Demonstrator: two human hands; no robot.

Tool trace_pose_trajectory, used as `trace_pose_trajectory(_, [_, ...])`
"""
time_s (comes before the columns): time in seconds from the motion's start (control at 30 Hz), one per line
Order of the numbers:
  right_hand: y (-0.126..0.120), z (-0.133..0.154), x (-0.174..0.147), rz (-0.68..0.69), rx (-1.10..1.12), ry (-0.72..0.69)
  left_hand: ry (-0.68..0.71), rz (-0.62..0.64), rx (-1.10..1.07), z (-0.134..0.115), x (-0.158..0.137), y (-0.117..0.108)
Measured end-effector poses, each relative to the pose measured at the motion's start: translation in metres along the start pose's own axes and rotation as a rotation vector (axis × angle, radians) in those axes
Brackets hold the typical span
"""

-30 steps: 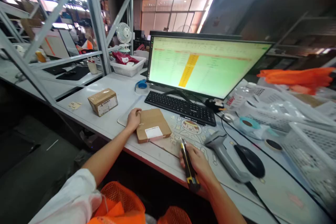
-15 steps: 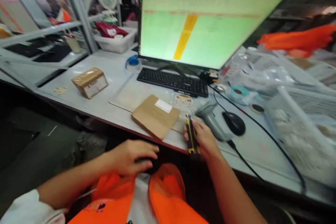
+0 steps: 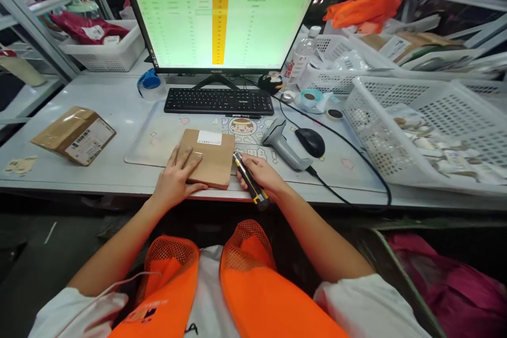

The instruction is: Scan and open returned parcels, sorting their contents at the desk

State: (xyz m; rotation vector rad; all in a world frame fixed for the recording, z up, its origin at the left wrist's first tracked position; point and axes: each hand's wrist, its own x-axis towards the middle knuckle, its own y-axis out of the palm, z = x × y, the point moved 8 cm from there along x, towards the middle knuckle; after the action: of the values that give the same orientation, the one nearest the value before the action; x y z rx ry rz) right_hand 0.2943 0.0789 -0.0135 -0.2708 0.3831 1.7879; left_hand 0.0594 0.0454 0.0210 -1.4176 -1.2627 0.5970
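A flat cardboard box (image 3: 212,161) with a white label lies at the front of the desk mat. My left hand (image 3: 176,177) rests on its left side, fingers spread over the top and thumb along the near edge. In my right hand (image 3: 259,171) is a black and yellow utility knife (image 3: 249,179), its front end close to the box's right side. Whether its blade is out, I cannot tell. Just right of that hand lies a grey barcode scanner (image 3: 283,145).
A taped cardboard box (image 3: 75,134) sits at the left. Behind the mat stand a keyboard (image 3: 217,101) and monitor (image 3: 225,16). A mouse (image 3: 310,141), a black cable and white plastic baskets (image 3: 380,137) fill the right. A blue tape roll (image 3: 150,80) lies back left.
My left hand has moved from above my lap onto the flat box. My right hand still holds the knife beside it. The view has turned and levelled.
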Motion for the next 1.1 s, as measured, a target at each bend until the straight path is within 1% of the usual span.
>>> trace_pose_trajectory(0.13, [-0.005,0.007,0.012,-0.008,-0.011,-0.002,-0.002,-0.011,-0.002,0.0,0.002,0.0])
trace_pose_trajectory(0.27, [-0.002,0.007,0.012,0.019,-0.013,0.023,0.008,-0.018,0.015,0.001,0.002,0.001])
trace_pose_trajectory(0.53, [0.009,-0.004,-0.016,0.073,-0.017,0.035,0.012,0.007,0.117,-0.006,0.002,0.0])
trace_pose_trajectory(0.7, [0.019,-0.013,-0.035,0.094,-0.083,0.037,0.042,-0.042,0.165,-0.009,0.0,-0.002])
trace_pose_trajectory(0.8, [0.018,-0.013,-0.039,0.105,-0.159,0.052,0.096,-0.115,0.141,-0.011,-0.002,-0.003])
trace_pose_trajectory(0.87, [0.009,-0.005,-0.038,0.096,-0.261,0.055,0.143,-0.188,0.099,-0.011,-0.005,-0.005])
trace_pose_trajectory(0.9, [0.002,0.004,-0.037,0.072,-0.345,0.034,0.163,-0.222,0.073,-0.011,-0.007,-0.006])
trace_pose_trajectory(0.97, [-0.009,0.036,-0.033,0.002,-0.59,-0.08,0.187,-0.268,0.021,-0.009,-0.011,-0.005])
trace_pose_trajectory(1.0, [-0.008,0.057,-0.031,-0.02,-0.745,-0.167,0.193,-0.282,0.002,-0.008,-0.013,-0.005])
trace_pose_trajectory(1.03, [-0.001,0.077,-0.028,-0.014,-0.908,-0.257,0.198,-0.294,-0.009,-0.008,-0.014,-0.004])
trace_pose_trajectory(1.1, [0.031,0.108,-0.02,0.074,-1.21,-0.404,0.201,-0.31,-0.013,-0.007,-0.016,-0.003])
